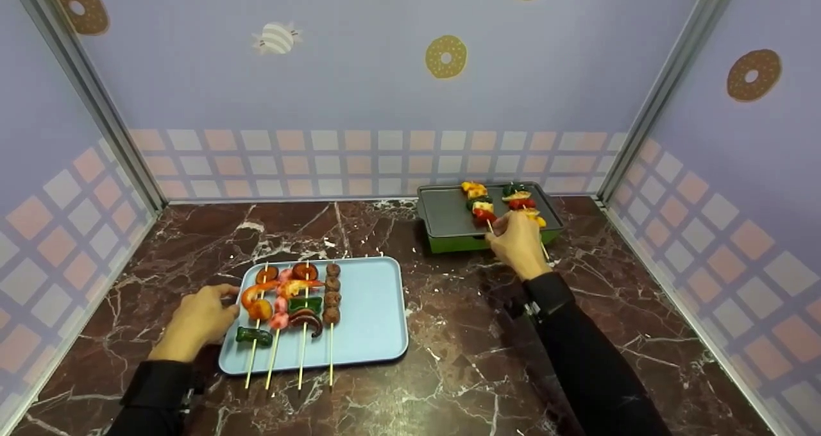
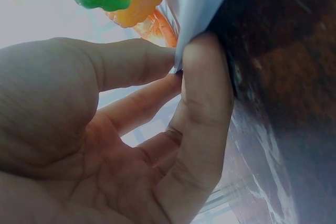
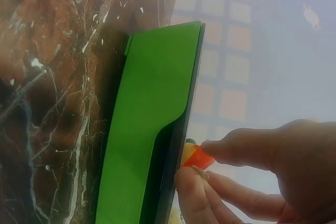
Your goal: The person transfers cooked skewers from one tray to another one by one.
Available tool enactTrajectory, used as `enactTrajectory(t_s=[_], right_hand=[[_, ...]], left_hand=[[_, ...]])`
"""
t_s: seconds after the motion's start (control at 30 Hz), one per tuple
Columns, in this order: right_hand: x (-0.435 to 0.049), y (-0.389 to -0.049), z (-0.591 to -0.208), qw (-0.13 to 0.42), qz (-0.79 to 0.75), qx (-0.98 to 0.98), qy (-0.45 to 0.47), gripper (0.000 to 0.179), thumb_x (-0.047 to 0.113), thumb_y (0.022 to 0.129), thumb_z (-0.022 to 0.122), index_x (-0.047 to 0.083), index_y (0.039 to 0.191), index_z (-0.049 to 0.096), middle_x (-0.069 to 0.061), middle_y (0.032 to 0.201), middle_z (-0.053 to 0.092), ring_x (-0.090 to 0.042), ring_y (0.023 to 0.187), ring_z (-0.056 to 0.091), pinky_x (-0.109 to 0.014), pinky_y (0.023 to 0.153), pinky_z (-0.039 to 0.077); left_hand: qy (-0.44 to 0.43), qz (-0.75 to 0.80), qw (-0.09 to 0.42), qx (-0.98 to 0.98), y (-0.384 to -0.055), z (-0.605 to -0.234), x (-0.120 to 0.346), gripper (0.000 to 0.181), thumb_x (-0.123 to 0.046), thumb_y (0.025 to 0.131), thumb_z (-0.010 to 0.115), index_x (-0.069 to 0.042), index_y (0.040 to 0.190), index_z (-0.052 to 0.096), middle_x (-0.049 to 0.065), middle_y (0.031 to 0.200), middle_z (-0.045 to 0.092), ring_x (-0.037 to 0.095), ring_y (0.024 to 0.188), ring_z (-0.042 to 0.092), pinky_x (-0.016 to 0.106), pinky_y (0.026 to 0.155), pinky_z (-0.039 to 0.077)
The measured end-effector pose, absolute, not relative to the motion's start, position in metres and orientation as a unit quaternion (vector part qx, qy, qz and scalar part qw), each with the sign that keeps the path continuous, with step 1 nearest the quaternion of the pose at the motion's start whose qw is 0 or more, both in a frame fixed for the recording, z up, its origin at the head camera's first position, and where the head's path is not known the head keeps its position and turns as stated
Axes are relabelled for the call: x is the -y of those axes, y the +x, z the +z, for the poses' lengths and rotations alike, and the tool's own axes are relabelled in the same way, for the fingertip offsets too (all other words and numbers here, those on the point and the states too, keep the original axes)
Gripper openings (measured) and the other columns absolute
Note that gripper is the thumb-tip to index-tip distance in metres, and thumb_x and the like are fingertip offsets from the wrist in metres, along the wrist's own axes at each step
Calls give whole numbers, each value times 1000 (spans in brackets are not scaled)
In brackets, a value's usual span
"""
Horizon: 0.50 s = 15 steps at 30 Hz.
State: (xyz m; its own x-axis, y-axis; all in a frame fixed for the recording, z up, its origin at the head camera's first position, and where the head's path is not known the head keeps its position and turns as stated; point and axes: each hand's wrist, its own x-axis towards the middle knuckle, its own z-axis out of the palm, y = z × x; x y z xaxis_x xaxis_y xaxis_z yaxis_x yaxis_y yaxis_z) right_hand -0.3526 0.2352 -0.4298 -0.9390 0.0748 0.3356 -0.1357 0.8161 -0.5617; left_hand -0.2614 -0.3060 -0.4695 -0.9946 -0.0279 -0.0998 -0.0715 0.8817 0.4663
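Observation:
My left hand (image 1: 202, 315) is at the left rim of a light blue tray (image 1: 372, 314). In the left wrist view its thumb and a finger pinch the tray edge (image 2: 202, 6). Several food skewers lie side by side on the tray, among them a shrimp skewer (image 1: 258, 310) and a meatball skewer (image 1: 331, 298). At the back right, my right hand (image 1: 518, 247) pinches the stick of a vegetable skewer (image 1: 480, 206) lying over the grill (image 1: 446, 213). A red piece (image 3: 199, 157) of it shows beside the fingertips in the right wrist view.
A second vegetable skewer (image 1: 518, 200) lies on the right part of the grill, partly behind the right hand. The grill has a green base (image 3: 144, 98) and stands near the back wall (image 1: 359, 102). Patterned side walls border the dark marble tabletop (image 1: 449, 346).

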Motion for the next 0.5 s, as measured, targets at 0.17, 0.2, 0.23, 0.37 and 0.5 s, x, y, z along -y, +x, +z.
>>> enactTrajectory(t_s=[0.17,0.2,0.23,0.37,0.5], right_hand=[[-237,-355,-430,169,306,937,20,17,14,89,78,-1,98,76,-15,91,73,-32,81,69,-47,76,56],[-238,-355,-430,167,307,937,21,16,13,90,77,-1,97,76,-14,91,73,-32,81,69,-47,77,56],[-238,-356,-429,166,306,937,22,15,13,90,77,0,97,76,-14,91,74,-31,81,69,-47,77,56],[-240,-357,-428,161,314,935,27,11,9,89,74,1,95,77,-13,88,74,-29,75,69,-45,72,56],[-241,-358,-427,148,334,931,18,9,7,87,74,1,91,78,-12,80,74,-25,65,69,-41,63,56]], left_hand=[[-25,241,43,-969,-261,-470,306,45,-19,98,61,-1,139,60,32,121,63,38,84,58,48,70,46],[-25,241,42,-969,-261,-470,306,45,-19,98,61,0,139,61,32,121,63,38,85,58,49,70,46],[-25,240,40,-970,-261,-470,306,46,-19,98,61,0,139,61,33,122,63,38,85,58,49,70,46],[-26,243,40,-969,-260,-470,306,45,-19,98,61,0,139,61,31,119,64,36,82,58,48,69,45],[-30,242,48,-969,-260,-468,305,45,-20,99,61,-2,141,60,29,117,65,39,86,58,50,72,46]])
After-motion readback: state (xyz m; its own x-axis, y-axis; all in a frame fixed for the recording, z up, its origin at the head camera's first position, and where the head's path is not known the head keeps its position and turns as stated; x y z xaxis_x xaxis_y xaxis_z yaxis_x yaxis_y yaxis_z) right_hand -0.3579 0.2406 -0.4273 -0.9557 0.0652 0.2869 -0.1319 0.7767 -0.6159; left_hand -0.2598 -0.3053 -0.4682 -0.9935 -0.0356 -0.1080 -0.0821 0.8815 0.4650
